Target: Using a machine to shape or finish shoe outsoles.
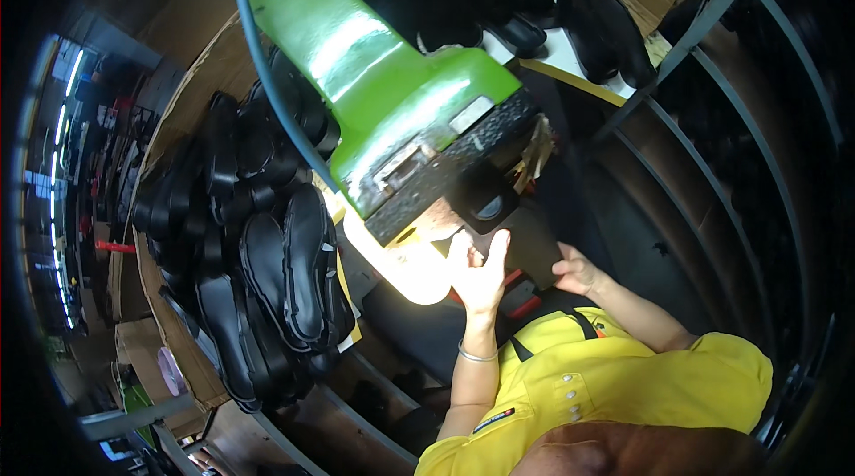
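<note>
A green machine head [383,75] with a scuffed dark lower edge hangs over my hands. Just beneath it is a dark, flat piece [534,249]; its exact kind does not show. My left hand [478,276], with a bracelet at its wrist, has its thumb up and fingers bent against the piece's left side, close under the machine. On the right edge, my right hand [579,271] pinches the piece between thumb and fingers. A black part with a pale round spot [492,208] sits above my left thumb. A bright lamp [414,271] glows left of that hand.
Black shoe soles [307,262] are heaped at left beside a cardboard sheet [165,164]. More black soles [606,35] lie at the back right. A blue-grey cable [267,75] runs down the machine. Curved metal rails [712,173] stand at right.
</note>
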Available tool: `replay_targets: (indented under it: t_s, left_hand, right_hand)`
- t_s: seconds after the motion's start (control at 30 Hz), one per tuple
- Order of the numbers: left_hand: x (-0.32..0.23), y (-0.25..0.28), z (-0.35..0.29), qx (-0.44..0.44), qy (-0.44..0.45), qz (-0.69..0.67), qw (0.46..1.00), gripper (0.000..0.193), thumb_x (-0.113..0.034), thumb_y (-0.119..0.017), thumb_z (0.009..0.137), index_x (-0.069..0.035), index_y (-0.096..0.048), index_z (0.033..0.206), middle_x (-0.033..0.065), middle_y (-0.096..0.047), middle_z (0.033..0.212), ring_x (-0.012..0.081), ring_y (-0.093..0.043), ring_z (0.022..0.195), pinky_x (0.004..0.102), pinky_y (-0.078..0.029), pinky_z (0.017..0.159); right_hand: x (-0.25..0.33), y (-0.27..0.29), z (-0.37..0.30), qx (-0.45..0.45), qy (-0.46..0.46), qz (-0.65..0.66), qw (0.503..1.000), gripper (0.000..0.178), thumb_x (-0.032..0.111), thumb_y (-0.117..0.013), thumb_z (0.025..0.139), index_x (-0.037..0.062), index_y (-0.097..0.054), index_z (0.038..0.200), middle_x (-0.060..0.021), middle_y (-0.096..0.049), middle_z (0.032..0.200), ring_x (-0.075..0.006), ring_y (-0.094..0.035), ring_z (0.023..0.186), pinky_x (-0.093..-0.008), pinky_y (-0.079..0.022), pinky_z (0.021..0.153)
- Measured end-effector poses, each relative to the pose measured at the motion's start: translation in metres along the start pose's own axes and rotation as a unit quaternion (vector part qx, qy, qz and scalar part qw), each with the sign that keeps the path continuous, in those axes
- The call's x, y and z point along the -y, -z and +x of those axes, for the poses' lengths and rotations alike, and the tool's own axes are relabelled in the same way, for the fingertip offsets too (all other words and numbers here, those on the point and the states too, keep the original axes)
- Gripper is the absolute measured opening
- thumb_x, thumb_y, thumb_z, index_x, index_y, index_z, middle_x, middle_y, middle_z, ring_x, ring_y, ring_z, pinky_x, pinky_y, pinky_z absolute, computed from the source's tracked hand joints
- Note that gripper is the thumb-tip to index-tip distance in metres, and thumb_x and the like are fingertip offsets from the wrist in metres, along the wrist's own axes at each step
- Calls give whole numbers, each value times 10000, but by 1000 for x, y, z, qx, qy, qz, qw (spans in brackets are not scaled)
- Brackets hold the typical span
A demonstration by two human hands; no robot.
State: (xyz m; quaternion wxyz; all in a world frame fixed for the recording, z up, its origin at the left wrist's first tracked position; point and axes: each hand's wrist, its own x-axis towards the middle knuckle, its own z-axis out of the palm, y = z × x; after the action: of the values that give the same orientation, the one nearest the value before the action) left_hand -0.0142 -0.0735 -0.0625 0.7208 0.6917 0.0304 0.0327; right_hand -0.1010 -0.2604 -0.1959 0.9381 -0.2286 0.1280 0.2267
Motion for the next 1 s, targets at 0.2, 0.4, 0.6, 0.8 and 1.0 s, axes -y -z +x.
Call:
replay_targets:
  t_s: [0.2,0.4,0.6,0.8,1.0]
  left_hand:
    - [6,7,3,-8,-35,13,999,326,57,-737,772,42,-582,1058,108,-655,997,150,-617,879,284,-503,819]
    - [-9,22,11,-13,-81,79,993,381,43,-786,722,33,-605,1058,96,-669,961,151,-635,856,280,-518,797]
    - [0,50,24,-9,-104,217,971,372,1,-822,698,15,-621,1011,73,-661,912,136,-610,824,271,-493,779]
    - [-17,54,39,-27,-163,168,972,366,-36,-839,685,1,-616,973,61,-642,874,135,-592,784,272,-483,743]
    - [-13,50,37,-36,-180,187,965,364,-73,-856,672,-12,-611,935,49,-624,836,133,-574,744,273,-474,706]
  right_hand:
    - [63,-9,-4,-167,137,-122,969,505,78,-754,681,166,-523,1121,-35,-601,933,-144,-603,694,-256,-457,429]
    - [135,-63,16,-172,209,-297,916,466,80,-783,647,52,-577,1064,-14,-598,892,-42,-545,620,-159,-332,382]
    - [169,-127,28,-142,263,-367,881,518,-2,-803,614,2,-589,1086,-51,-609,983,-94,-599,790,-185,-478,607]
    - [167,-150,29,-111,282,-400,865,520,4,-813,605,-3,-587,1073,-50,-625,948,-119,-593,886,-252,-482,834]
    - [164,-150,22,-96,351,-457,812,536,26,-826,609,-3,-570,1079,-51,-626,951,-119,-596,880,-261,-479,826]
